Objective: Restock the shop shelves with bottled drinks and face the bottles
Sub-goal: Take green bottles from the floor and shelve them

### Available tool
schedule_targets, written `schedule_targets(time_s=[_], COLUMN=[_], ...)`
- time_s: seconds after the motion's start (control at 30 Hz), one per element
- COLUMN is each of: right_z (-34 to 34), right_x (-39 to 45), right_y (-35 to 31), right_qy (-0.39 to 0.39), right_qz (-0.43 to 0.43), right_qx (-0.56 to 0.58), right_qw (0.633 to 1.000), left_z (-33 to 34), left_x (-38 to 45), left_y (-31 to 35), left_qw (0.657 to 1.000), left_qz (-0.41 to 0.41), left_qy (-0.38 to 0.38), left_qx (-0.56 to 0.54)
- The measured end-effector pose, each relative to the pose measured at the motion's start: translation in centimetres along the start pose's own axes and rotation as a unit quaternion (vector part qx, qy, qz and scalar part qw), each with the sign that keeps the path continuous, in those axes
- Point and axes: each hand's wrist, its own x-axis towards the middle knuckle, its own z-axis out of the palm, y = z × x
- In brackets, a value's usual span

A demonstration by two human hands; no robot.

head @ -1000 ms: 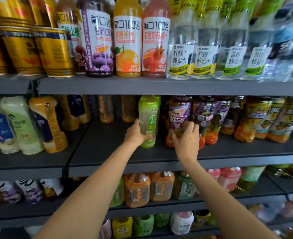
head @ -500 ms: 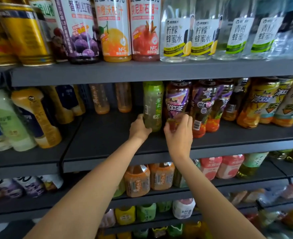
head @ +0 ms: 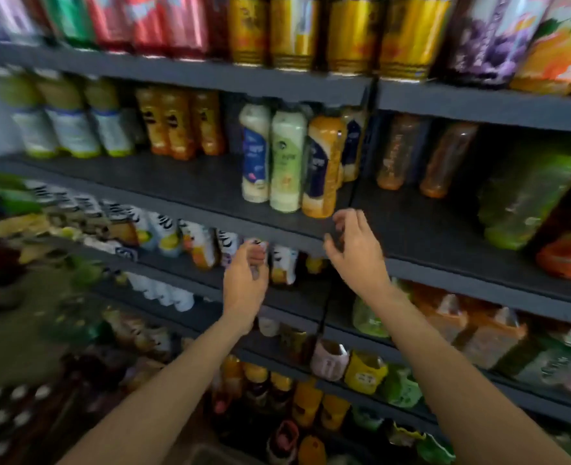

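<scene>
Both hands hang empty before the middle shelf (head: 190, 193): left hand (head: 245, 280) loosely curled, right hand (head: 354, 250) with fingers spread. Facing seems the step in hand, though blur hinders. Just beyond the right hand stands the orange bottle (head: 322, 169); next, grasp and turn it.

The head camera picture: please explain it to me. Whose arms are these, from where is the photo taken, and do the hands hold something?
There is no machine here. A person wears a camera on the head, so you see their own two arms reaching toward shop shelves of bottled drinks. The left hand and the right hand both hang in the air before the shelf edge, fingers loosely curled, holding nothing. Just above the right hand stand three bottles: white, pale green and orange. The picture is blurred by motion.
</scene>
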Motion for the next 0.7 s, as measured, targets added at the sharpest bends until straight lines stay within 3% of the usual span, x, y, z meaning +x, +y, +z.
schedule_targets(time_s=[0.07,0.17,0.3,0.5,0.7], right_z=[4.6,12.9,26.0,38.7,47.9], right_x=[-0.1,-2.1,-6.9,-11.9,-13.5], right_y=[-4.7,-12.0,-20.7,-32.9,-38.6], right_qy=[-0.088,-0.256,-0.455,-0.573,-0.637], right_qz=[-0.04,-0.044,-0.043,-0.098,-0.098], right_qx=[-0.002,-0.018,-0.035,-0.017,-0.038], right_qw=[0.995,0.966,0.889,0.814,0.764], left_z=[-5.7,-14.3,-26.6,-42.1,-47.9], left_x=[-1.4,-4.5,-9.4,-14.8,-15.7], left_y=[-6.7,-16.9,-28.3,-38.2,-44.2], left_qw=[0.996,0.964,0.912,0.848,0.818], left_qz=[-0.065,-0.186,-0.335,-0.474,-0.523], left_qy=[-0.033,-0.142,-0.145,-0.099,-0.107], left_qx=[0.06,0.123,0.185,0.216,0.212])
